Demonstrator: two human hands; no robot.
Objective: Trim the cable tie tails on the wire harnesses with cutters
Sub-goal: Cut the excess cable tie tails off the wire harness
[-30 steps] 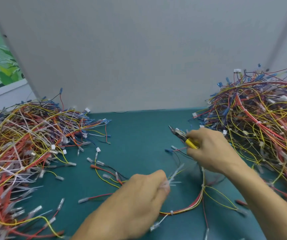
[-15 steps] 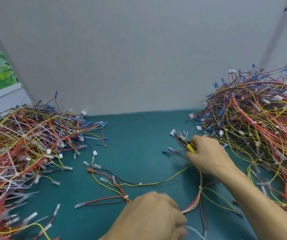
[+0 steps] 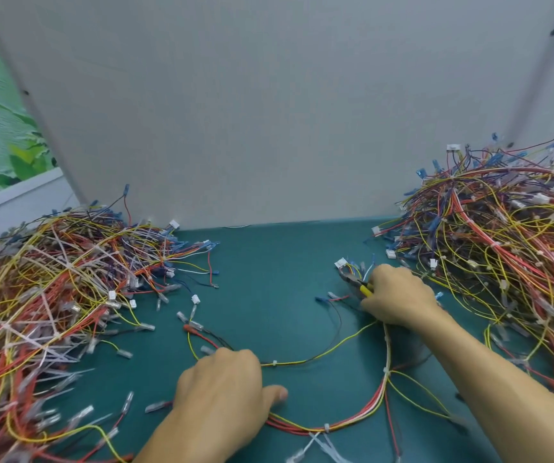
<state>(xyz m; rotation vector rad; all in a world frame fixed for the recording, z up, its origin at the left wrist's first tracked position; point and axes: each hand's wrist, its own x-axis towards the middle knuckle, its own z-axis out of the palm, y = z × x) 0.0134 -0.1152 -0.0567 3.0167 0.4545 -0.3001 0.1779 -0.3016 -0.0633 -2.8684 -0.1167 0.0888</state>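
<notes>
**A:** Where does the harness (image 3: 345, 426) lie?

**B:** Across the lower middle of the frame, on the teal worktop (image 3: 269, 279), between the left pile (image 3: 52, 279) and the right pile (image 3: 502, 245). Its white tie tails (image 3: 324, 446) stick out at the bottom edge, just right of centre, not yet cut.

**A:** And the hands?

**B:** The right hand (image 3: 399, 295), right of centre, has its grip clamped on the yellow handles of the cutters (image 3: 355, 283). I cannot tell whether the blades are apart. The left hand (image 3: 222, 392) lies on the harness at lower centre, fingers curled down and thumb flat. Its fingertips are hidden, so I cannot tell whether that grip pinches the wires or only pins them.

**A:** So how should the cut go?

**B:** The cutters look well apart from those tails. I'd bring them down to that tie and have the left hand steady the bundle close beside it. Then set the blades flush against the tie head and check no wire sits between them before squeezing.
</notes>
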